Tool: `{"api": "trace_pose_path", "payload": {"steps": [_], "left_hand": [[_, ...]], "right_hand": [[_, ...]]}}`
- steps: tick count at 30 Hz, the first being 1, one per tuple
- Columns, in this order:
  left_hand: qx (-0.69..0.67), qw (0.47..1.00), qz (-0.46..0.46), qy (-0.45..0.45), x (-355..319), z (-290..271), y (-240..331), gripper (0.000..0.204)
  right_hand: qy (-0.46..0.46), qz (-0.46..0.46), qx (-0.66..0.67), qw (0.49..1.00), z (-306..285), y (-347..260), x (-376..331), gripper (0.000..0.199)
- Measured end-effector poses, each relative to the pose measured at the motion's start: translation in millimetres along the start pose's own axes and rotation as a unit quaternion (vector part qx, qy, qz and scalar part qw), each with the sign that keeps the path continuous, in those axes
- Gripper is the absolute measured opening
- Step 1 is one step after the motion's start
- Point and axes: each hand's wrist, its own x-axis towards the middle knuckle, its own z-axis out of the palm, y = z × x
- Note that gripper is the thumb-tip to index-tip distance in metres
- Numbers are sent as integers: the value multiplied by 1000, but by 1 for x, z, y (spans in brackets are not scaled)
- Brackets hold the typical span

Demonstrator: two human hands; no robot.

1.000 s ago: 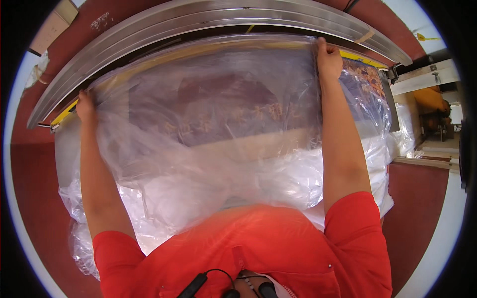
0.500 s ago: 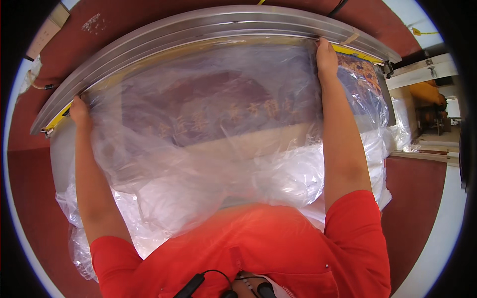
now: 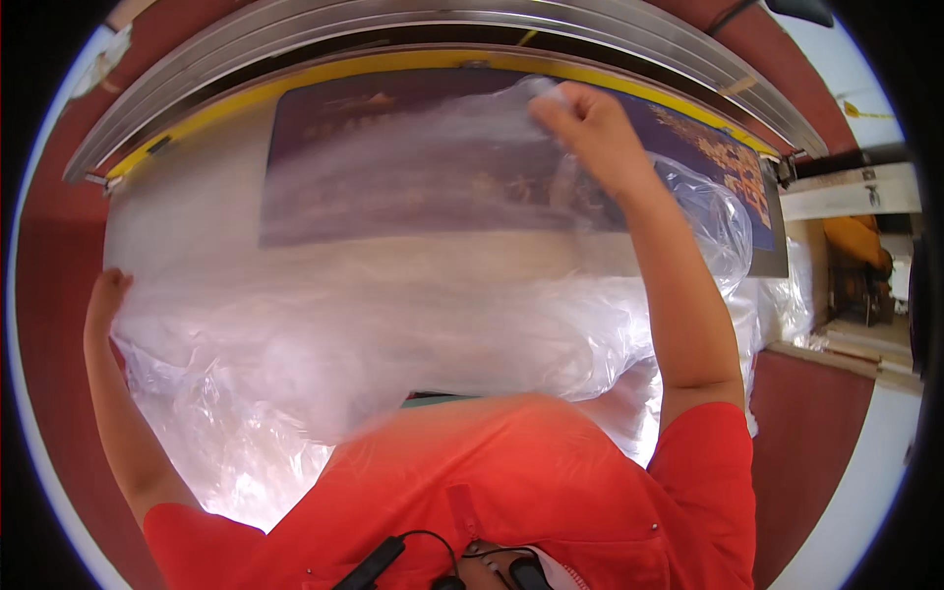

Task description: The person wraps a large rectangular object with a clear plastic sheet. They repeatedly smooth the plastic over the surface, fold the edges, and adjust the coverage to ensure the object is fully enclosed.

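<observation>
A large sheet of clear plastic film [image 3: 393,324] lies crumpled over a wide work surface in front of me. My right hand [image 3: 590,123] grips its far edge near the top middle, fingers closed on the film. My left hand [image 3: 103,300] holds the film's left edge low at the left side. Under the film lies a dark printed panel [image 3: 413,167] with a blue patterned end showing bare at the right [image 3: 728,162]. My orange shirt fills the lower part of the view.
A curved metal rail [image 3: 442,20] with a yellow strip [image 3: 324,74] runs along the far side. The red floor [image 3: 49,295] shows left and right. More bunched plastic [image 3: 787,295] and a white bench with orange objects stand at the right.
Both hands have pulled the film back from the rail toward me. The right hand moved left and down, the left hand dropped lower, and the dark panel's far edge is uncovered.
</observation>
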Motion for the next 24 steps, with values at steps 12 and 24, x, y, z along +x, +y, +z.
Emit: {"api": "trace_pose_path", "payload": {"steps": [12,24], "left_hand": [[-392,787,473,54,-117,-18,414,14],[-764,603,168,-159,-171,13,386,21]], "right_hand": [[68,-175,-313,931,34,-74,-85,23],[-182,33,217,958,66,-77,-134,25]]}}
